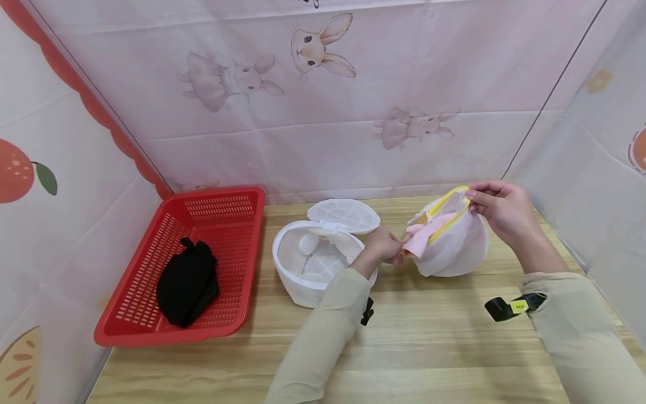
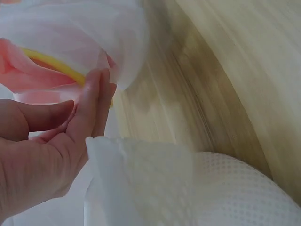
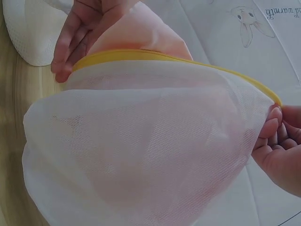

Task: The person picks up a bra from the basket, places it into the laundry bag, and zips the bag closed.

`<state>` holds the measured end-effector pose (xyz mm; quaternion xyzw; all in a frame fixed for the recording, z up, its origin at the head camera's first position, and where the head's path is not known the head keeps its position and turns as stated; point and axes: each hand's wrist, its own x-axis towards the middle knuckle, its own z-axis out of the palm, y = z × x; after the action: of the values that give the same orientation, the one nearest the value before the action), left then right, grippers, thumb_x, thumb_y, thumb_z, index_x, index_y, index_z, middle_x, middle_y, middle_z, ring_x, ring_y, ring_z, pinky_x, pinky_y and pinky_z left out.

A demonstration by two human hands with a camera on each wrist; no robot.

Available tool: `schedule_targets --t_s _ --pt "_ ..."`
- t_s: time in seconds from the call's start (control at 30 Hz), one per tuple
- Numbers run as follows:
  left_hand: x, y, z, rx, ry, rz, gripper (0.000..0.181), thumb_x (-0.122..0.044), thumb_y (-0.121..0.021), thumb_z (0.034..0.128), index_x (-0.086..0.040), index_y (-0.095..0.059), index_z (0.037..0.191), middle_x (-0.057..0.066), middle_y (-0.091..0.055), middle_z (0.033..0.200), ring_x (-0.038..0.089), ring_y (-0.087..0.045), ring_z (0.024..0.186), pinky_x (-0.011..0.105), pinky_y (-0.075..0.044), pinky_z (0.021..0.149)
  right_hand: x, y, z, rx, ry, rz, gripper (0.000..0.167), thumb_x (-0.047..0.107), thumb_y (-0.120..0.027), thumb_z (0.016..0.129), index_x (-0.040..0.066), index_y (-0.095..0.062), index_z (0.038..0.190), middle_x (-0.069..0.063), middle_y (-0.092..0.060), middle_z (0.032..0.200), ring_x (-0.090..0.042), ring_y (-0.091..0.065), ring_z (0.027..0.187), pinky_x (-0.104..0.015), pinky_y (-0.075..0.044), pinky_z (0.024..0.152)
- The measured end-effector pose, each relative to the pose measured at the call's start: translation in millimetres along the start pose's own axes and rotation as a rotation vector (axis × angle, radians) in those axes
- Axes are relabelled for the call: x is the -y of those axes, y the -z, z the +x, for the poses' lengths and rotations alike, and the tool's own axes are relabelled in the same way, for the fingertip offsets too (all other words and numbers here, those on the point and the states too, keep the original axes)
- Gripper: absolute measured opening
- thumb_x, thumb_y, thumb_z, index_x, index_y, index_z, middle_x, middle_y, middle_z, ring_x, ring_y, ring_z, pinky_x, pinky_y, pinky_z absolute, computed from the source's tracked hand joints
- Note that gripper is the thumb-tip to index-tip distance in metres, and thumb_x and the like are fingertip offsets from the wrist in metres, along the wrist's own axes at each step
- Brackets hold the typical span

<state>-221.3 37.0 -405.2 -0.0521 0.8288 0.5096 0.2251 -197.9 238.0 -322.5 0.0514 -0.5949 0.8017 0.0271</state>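
Observation:
A white mesh laundry bag (image 1: 449, 255) with a yellow zip edge stands on the table, its mouth open. Pink cloth (image 1: 426, 234) pokes out of that mouth. My right hand (image 1: 504, 210) pinches the far right end of the yellow edge, as the right wrist view also shows. At the opposite end my left hand (image 1: 383, 246) holds the bag's edge beside the pink cloth; its exact grip is partly hidden. Just left of that hand sits a stiff white mesh wash bag (image 1: 298, 283) with its oval lid (image 1: 344, 215) flipped back.
To the left a red plastic basket (image 1: 242, 280) holds a black fabric item (image 1: 187, 283). A rounded white piece (image 1: 309, 244) shows inside the stiff wash bag. Printed cloth walls (image 1: 323, 140) enclose the wooden table (image 1: 414, 348) at the back and sides.

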Motion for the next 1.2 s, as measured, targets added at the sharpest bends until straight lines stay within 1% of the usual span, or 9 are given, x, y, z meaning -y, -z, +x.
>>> schedule_targets --t_s 0.07,0.17,0.4,0.57,0.7,0.9,1.03,1.13,1.2 --pt "0.8 -0.2 -0.1 0.005 -0.011 -0.022 0.012 0.008 -0.058 0.0807 0.011 -0.067 0.087 0.022 -0.065 0.072 0.013 -0.051 0.043 0.021 -0.051 0.047 0 2 -0.5 0.022 0.002 0.050 0.006 -0.007 -0.062 0.081 -0.002 -0.066 0.081 -0.007 -0.062 0.074 -0.014 -0.055 0.060 -0.020 -0.049 0.055" --pt "0.7 2.1 -2.1 -0.032 -0.033 -0.030 0.010 0.011 -0.060 0.0772 0.010 -0.068 0.082 0.021 -0.065 0.070 0.016 -0.059 0.048 0.019 -0.051 0.048 -2 5 -0.8 0.043 -0.002 0.096 0.008 -0.010 -0.060 0.081 -0.005 -0.066 0.082 -0.009 -0.062 0.074 -0.015 -0.056 0.060 -0.021 -0.049 0.054" --pt "-4.4 12.3 -7.8 -0.192 -0.081 -0.060 0.005 0.009 -0.068 0.0717 0.004 -0.070 0.071 0.010 -0.063 0.061 0.023 -0.067 0.063 0.019 -0.051 0.050 -7 20 -3.3 -0.020 -0.014 -0.090 0.012 -0.005 -0.059 0.084 0.003 -0.067 0.080 -0.004 -0.060 0.077 -0.012 -0.056 0.061 -0.019 -0.050 0.055" --pt "-11.3 14.8 -11.0 -0.228 -0.104 -0.228 0.011 0.015 -0.068 0.0683 0.008 -0.066 0.076 0.008 -0.059 0.064 0.025 -0.066 0.061 0.022 -0.053 0.051 -11 36 -5.8 0.003 -0.036 -0.140 0.013 -0.006 -0.058 0.085 0.003 -0.067 0.081 -0.003 -0.061 0.076 -0.012 -0.057 0.060 -0.019 -0.050 0.054" --pt "-15.9 17.2 -12.3 -0.249 -0.110 -0.253 0.023 0.018 -0.066 0.0677 0.008 -0.064 0.089 0.015 -0.059 0.075 0.026 -0.066 0.059 0.021 -0.052 0.050 -11 45 -7.6 0.007 -0.084 -0.208 0.014 -0.005 -0.058 0.084 0.005 -0.066 0.078 -0.002 -0.060 0.073 -0.011 -0.056 0.058 -0.019 -0.049 0.053" --pt "-18.6 22.2 -14.0 -0.256 -0.117 -0.256 0.021 0.017 -0.063 0.0702 0.009 -0.064 0.090 0.017 -0.061 0.078 0.028 -0.066 0.064 0.024 -0.054 0.055 -10 52 -9.5 0.030 -0.139 -0.502 0.012 0.002 -0.062 0.085 0.011 -0.066 0.077 0.003 -0.059 0.068 -0.009 -0.052 0.057 -0.020 -0.047 0.051" --pt "-19.8 24.0 -14.7 -0.256 -0.123 -0.264 0.017 0.017 -0.062 0.0716 0.009 -0.066 0.086 0.016 -0.062 0.077 0.028 -0.067 0.066 0.025 -0.054 0.057 -8 44 -11.3 -0.006 -0.069 -0.631 0.002 0.006 -0.065 0.083 0.007 -0.064 0.082 0.010 -0.059 0.068 -0.006 -0.051 0.057 -0.017 -0.046 0.052" --pt "-20.4 25.0 -15.6 -0.256 -0.134 -0.248 0.016 0.016 -0.061 0.0714 0.008 -0.066 0.084 0.015 -0.063 0.076 0.027 -0.066 0.064 0.025 -0.054 0.055 -4 32 -14.0 -0.013 0.012 -0.723 0.011 0.008 -0.067 0.082 0.001 -0.063 0.088 0.013 -0.059 0.070 -0.004 -0.052 0.060 -0.017 -0.045 0.053" --pt "-20.9 25.5 -16.4 -0.257 -0.140 -0.236 0.016 0.016 -0.062 0.0709 0.007 -0.066 0.083 0.014 -0.063 0.076 0.025 -0.066 0.062 0.024 -0.054 0.054 -1 21 -15.7 0.029 0.046 -0.797 0.016 0.010 -0.067 0.083 -0.002 -0.063 0.092 0.012 -0.061 0.073 -0.005 -0.054 0.063 -0.017 -0.046 0.055"
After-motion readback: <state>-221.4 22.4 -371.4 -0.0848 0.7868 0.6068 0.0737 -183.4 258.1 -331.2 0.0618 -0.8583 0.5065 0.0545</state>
